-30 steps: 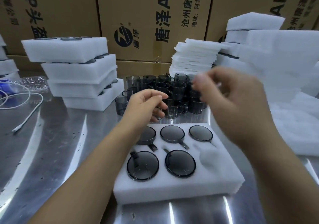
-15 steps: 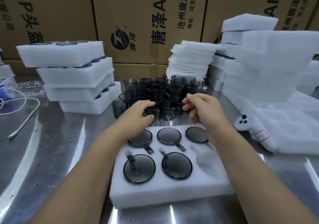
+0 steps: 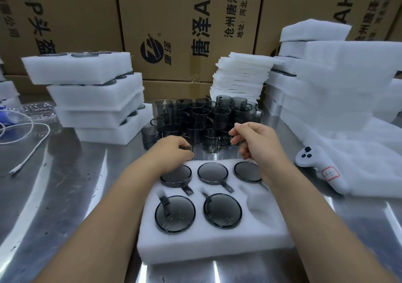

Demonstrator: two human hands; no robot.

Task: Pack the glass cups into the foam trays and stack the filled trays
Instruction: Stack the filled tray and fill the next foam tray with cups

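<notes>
Brightness: bright, even indoor light, coming from overhead.
Glare: long white streaks lie on the steel table [image 3: 65, 195], strongest along the near edge.
Whites: the foam stacks [image 3: 337, 82] on the right wash out and their edges melt together.
Shadows: soft and faint, hugging the foam tray [image 3: 217, 245].
Distortion: the wide lens bows the cartons [image 3: 165, 21] towards the sides.
Sharpness: the centre is fairly crisp; the smoky glass cups [image 3: 202, 117] look murky.

cups [image 3: 202, 117] behind tray [image 3: 208, 245], filled stack [image 3: 91, 95] left
</notes>
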